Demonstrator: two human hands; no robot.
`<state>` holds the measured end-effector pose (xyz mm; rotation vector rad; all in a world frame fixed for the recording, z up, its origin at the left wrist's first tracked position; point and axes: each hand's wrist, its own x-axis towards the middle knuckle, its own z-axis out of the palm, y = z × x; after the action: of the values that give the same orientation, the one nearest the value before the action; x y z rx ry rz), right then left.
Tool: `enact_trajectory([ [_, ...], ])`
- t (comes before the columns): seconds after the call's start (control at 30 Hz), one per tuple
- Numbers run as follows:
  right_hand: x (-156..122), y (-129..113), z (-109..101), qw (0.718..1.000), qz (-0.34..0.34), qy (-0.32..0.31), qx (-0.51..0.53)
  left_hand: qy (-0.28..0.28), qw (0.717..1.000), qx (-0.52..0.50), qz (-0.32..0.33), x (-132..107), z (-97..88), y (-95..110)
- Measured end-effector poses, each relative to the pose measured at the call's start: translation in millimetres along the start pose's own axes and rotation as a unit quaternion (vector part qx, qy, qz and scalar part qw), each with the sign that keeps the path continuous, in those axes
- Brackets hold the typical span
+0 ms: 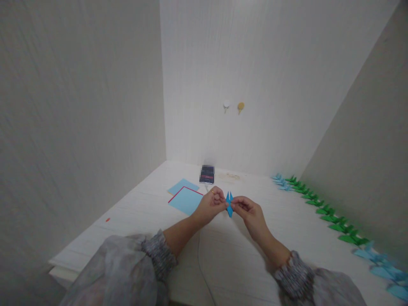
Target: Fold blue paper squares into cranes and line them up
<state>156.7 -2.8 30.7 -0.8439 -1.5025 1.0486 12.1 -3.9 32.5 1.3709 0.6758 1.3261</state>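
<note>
Between my two hands is a small blue folded paper piece (229, 207), narrow and diamond-shaped, with two points split at its top. My left hand (213, 205) pinches its left edge between thumb and fingers, and a ring shows on one finger. On the opposite edge, my right hand (247, 209) grips with thumb and forefinger. Both hands are closed on the paper, above the white table. Just left of my left hand lies a stack of light blue paper squares (185, 200), with red along two edges of the stack.
A phone (207, 175) with a cable (200, 250) stands near the back wall. Green folded paper cranes (330, 211) and light blue ones (382, 265) line the table's right side. An orange-red scrap (107, 219) lies at left. Two hooks (240, 106) are on the wall.
</note>
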Motion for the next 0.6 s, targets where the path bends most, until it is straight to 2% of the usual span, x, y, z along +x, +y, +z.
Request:
enact_trajectory([
  [0.13,-2.2,-2.8,4.2,0.998,0.0,0.008,0.063,-0.006,1.0,-0.001,-0.012,0.2,0.7,-3.2],
  [0.27,-0.8,-1.1,5.6,0.993,0.031,0.007,0.11,-0.017,1.0,-0.013,-0.004,0.1,0.3,-2.7],
  [0.4,-0.4,1.0,5.6,0.993,0.05,-0.012,0.107,-0.016,1.0,0.001,-0.005,-1.1,-0.8,0.7],
  [0.6,-3.0,-0.5,5.3,0.995,0.017,-0.018,0.096,-0.022,0.999,-0.035,-0.011,-1.4,0.9,3.6],
])
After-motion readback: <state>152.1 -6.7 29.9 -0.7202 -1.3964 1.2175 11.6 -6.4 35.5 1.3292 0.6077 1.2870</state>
